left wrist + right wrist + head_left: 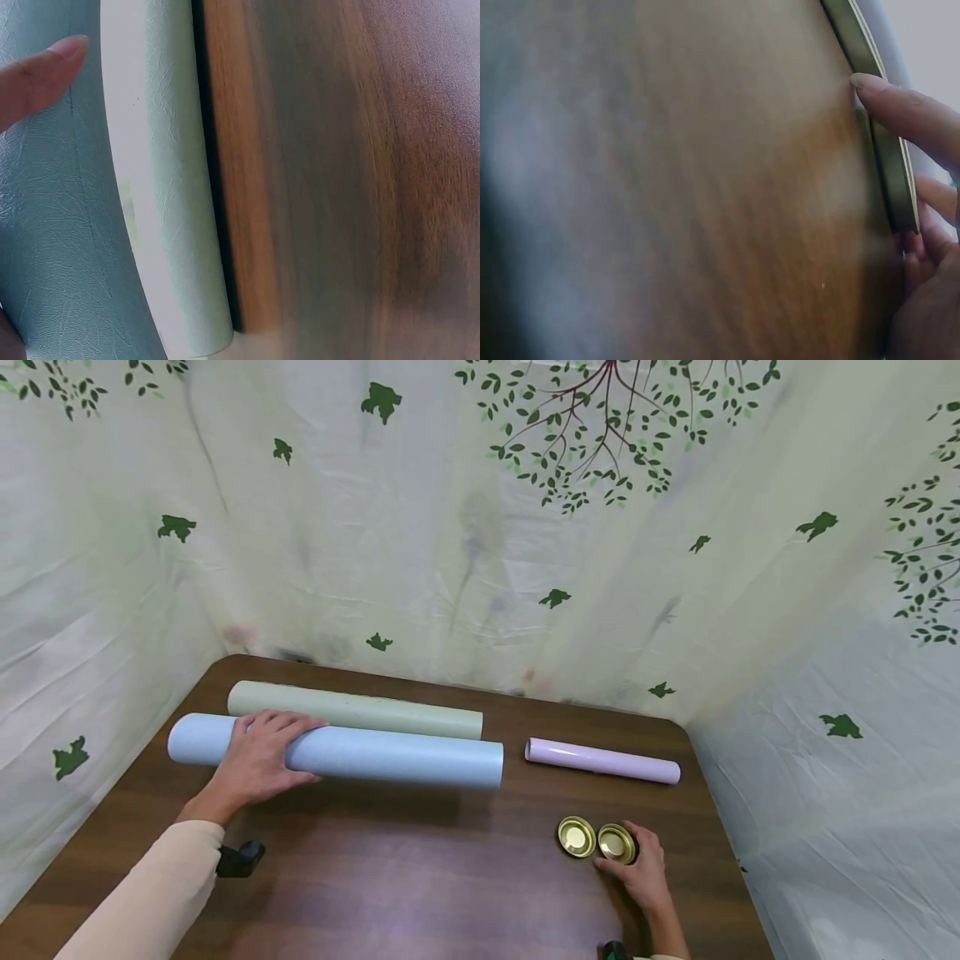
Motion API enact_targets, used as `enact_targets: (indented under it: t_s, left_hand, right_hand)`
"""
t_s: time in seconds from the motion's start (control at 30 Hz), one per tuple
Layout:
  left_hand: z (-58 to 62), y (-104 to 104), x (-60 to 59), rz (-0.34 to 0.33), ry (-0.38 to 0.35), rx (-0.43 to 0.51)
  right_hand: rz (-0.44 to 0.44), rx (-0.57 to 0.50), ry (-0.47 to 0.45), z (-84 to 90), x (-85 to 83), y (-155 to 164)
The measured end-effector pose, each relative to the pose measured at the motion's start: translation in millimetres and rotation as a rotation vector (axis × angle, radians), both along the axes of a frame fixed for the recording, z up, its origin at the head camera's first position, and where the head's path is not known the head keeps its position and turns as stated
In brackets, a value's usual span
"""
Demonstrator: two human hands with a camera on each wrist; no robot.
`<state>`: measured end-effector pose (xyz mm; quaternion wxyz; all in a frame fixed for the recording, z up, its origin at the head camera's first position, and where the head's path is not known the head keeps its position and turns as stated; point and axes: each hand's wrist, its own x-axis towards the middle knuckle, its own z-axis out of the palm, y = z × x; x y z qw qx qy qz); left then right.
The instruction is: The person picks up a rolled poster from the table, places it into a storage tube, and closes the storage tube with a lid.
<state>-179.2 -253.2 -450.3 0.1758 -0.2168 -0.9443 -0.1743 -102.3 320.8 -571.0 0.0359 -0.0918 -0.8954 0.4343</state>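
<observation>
A long blue roll (397,760) lies across the brown table (420,877), and my left hand (258,756) rests on top of it near its left end, fingers stretched over the curve. In the left wrist view one finger (37,75) lies on the blue roll (52,247), with the green roll (180,225) beside it. Two gold caps sit at the front right. My right hand (637,864) pinches the right cap (617,842) by its rim (889,172), with fingertips (907,116) on its edge. The left cap (576,836) touches it.
A pale green roll (375,710) lies just behind the blue one. A short pink roll (600,760) lies at the back right. Cloth printed with leaves (480,527) walls in the table on three sides. Bare wood (405,860) stretches between my hands.
</observation>
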Motion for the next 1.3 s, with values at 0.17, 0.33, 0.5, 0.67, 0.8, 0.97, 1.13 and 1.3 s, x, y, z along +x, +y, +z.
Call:
enact_targets:
  t_s: [0.17,0.33,0.5,0.67,0.8,0.97,1.13,1.3]
  left_hand:
    - [0.6,0,-0.2,-0.006,0.012,-0.007]
    - [0.8,-1,-0.8,-0.006,0.019,-0.016]
    - [1.8,-1,-0.2,-0.009,0.019,-0.019]
    - [1.9,0,1.3,-0.011,0.024,-0.024]
    - [1.0,1,2.2,-0.01,0.022,-0.017]
    - [0.9,1,2.6,-0.009,0.029,-0.012]
    - [0.6,1,2.0,-0.008,0.033,-0.011]
    - [-0.4,2,1.0,-0.009,0.034,-0.013]
  right_hand:
    - [-0.002,0.056,0.024,-1.8,0.3,-2]
    - [-0.017,0.049,0.013,-2.2,0.2,-3]
    - [-0.03,0.02,-0.005,-1.4,-0.1,-4]
    - [-0.039,-0.001,-0.003,-0.9,-0.4,-3]
    - [-0.054,-0.007,-0.015,0.7,-1.1,-1]
    - [-0.045,0.005,-0.035,4.7,-2.7,2]
    - [-0.029,0.021,-0.056,9.2,-2.6,6]
    - [-0.045,0.037,-0.066,12.8,-2.5,8]
